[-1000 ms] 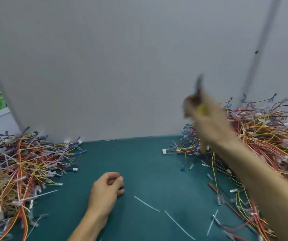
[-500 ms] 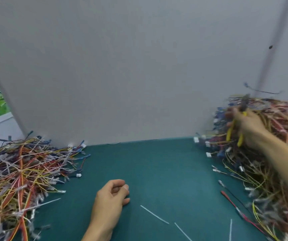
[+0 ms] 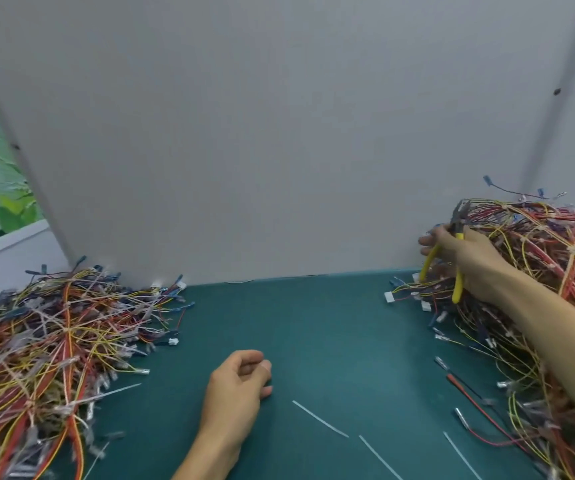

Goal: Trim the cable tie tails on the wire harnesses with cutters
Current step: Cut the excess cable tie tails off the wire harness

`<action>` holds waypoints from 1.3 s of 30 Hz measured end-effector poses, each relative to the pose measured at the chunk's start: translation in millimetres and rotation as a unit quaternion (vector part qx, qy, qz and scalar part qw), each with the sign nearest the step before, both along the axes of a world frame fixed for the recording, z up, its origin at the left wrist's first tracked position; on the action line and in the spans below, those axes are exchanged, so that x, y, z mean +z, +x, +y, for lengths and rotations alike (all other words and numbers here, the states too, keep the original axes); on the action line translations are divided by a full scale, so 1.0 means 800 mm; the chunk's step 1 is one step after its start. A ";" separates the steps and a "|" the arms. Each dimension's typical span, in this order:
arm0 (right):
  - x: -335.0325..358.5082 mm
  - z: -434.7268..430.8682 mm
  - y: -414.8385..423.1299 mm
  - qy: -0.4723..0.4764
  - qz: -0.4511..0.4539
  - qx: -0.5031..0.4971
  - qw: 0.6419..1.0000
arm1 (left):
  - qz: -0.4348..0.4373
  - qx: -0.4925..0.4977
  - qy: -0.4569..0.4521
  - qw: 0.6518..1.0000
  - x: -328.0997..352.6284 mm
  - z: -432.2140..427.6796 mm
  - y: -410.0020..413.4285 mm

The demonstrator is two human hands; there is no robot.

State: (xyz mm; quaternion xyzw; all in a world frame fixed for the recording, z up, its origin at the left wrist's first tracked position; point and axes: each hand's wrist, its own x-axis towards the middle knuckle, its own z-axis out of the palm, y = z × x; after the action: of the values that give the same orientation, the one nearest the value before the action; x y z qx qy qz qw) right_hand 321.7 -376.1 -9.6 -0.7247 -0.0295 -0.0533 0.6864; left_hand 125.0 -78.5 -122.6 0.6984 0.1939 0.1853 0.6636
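Note:
My right hand [image 3: 466,252] grips yellow-handled cutters [image 3: 457,258], jaws pointing up, at the left edge of a big tangled pile of wire harnesses [image 3: 542,258] on the right. Its fingers reach into the wires; whether they hold a harness I cannot tell. My left hand [image 3: 239,384] rests on the green mat with fingers loosely curled, holding nothing. A second pile of harnesses [image 3: 54,341] lies on the left. Cut white tie tails [image 3: 319,419] lie on the mat near the front.
A green mat [image 3: 314,323] covers the table. A grey partition wall [image 3: 279,133] stands right behind both piles. Loose wires with connectors [image 3: 466,393] trail from the right pile toward the front.
My right hand with the cutters swung from mid-air to the right pile and now sits at its left edge. My left hand has stayed on the mat.

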 end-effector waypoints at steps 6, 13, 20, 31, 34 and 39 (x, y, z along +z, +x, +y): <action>-0.003 0.058 -0.076 -0.052 -0.045 0.050 0.996 | 0.014 0.005 0.007 1.000 0.006 -0.002 -0.002; -0.065 0.106 -0.162 -0.437 0.026 0.079 0.896 | 0.044 -0.022 0.052 0.997 0.027 -0.002 -0.007; -0.116 0.119 -0.194 -0.603 -0.082 0.013 0.794 | 0.051 0.033 0.321 0.945 0.064 0.050 -0.018; -0.124 0.124 -0.189 -0.633 -0.104 0.014 0.767 | 0.265 0.281 0.598 0.702 0.104 0.174 -0.034; -0.124 0.124 -0.188 -0.635 -0.109 0.011 0.765 | 0.308 0.310 0.565 0.700 0.096 0.194 -0.039; -0.127 0.123 -0.187 -0.634 -0.112 0.008 0.765 | 0.290 0.304 0.552 0.721 0.094 0.206 -0.036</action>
State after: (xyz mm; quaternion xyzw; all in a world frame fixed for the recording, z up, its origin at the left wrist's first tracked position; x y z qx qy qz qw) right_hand 171.9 -277.7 -111.5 -0.9834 -0.1392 -0.0980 0.0633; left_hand 96.0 86.4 -47.4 0.8642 0.4419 0.2398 -0.0195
